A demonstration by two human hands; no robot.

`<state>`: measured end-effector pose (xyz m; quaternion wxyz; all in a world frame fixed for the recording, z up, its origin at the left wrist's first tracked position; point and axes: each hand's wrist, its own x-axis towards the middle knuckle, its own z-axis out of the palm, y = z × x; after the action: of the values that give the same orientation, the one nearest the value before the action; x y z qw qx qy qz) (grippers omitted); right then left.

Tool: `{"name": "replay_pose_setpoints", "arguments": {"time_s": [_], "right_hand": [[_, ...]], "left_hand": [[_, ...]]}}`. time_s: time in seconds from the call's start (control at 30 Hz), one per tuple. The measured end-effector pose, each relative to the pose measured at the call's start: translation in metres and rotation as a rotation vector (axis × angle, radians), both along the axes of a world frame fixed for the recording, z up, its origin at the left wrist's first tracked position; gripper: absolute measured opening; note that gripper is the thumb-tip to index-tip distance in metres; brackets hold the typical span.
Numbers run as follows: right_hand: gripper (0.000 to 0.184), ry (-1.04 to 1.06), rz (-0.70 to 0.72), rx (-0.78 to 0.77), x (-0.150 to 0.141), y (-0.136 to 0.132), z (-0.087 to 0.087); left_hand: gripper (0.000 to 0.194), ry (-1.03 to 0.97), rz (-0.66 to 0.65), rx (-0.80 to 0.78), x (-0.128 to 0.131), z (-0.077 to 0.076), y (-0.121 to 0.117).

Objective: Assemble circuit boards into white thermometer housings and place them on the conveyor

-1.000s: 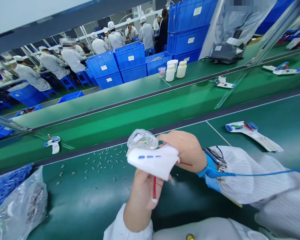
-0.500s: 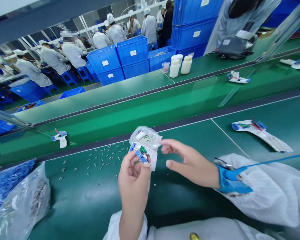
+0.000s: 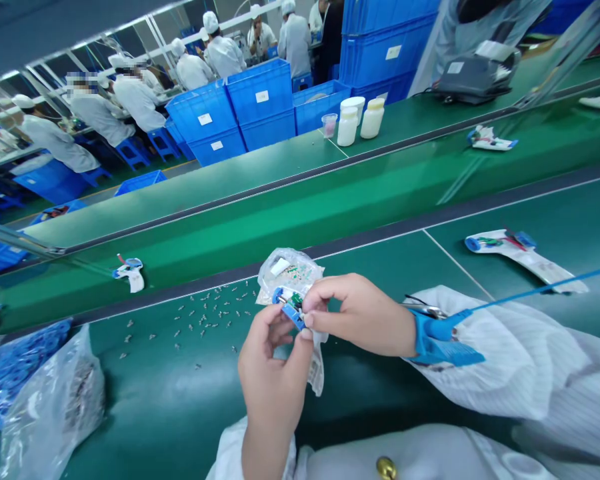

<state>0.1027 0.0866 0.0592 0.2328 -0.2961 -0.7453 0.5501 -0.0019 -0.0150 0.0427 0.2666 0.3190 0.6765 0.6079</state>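
Blue-framed green circuit board [image 3: 293,307] sits pinched between the fingers of your left hand [image 3: 275,380] and right hand [image 3: 365,317], near the counter's [image 3: 395,400] far edge. It appears light and fragile; grip the blue plastic rim only.

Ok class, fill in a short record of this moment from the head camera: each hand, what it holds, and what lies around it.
Left hand: pinches a small blue-and-green electronic assembly
Right hand: pinches the same assembly
Right wrist: blue wrist strap
Behind the assembly: clear plastic bag
On the green bench: scattered small metal parts
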Motion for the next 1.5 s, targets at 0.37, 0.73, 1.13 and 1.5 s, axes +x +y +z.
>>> {"name": "replay_pose_setpoints", "arguments": {"time_s": [0.37,0.73,1.13,1.5], "right_hand": [[0.016,0.050,0.079,0.052,0.005,0.016,-0.002],[0.015,0.098,0.162,0.255,0.005,0.022,-0.013],[0.023,0.170,0.030,0.185,0.004,0.006,-0.014],[0.028,0.141,0.225,0.565,0.014,0.008,0.012]], "left_hand": [[0.028,-0.149,-0.086,0.011,-0.009,-0.008,-0.002],[0.026,-0.218,-0.069,0.108,-0.008,-0.004,0.000],[0.026,-0.205,-0.069,0.129,-0.010,-0.010,-0.002],[0.030,-0.124,-0.167,0.170,-0.007,-0.006,-0.014]]}}
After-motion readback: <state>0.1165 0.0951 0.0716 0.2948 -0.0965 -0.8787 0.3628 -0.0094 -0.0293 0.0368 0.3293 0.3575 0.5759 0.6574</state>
